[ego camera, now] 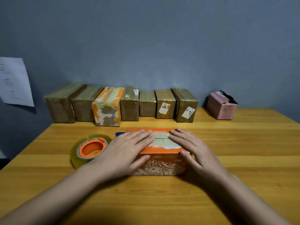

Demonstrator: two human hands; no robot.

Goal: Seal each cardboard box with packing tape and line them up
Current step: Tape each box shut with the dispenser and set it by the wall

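While both hands press flat, gripping nothing, left hand (128, 148) and right hand (193, 146) hold the orange box (159, 161) on the bench (243, 159); uneven pressure may crease its tape, or a sleeve may nudge the tape roll (90, 149).

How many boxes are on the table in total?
9. Seven stand in a row along the wall. A pink box stands apart at the far right, its flap open. An orange box lies in front, under both hands. None seems hidden.
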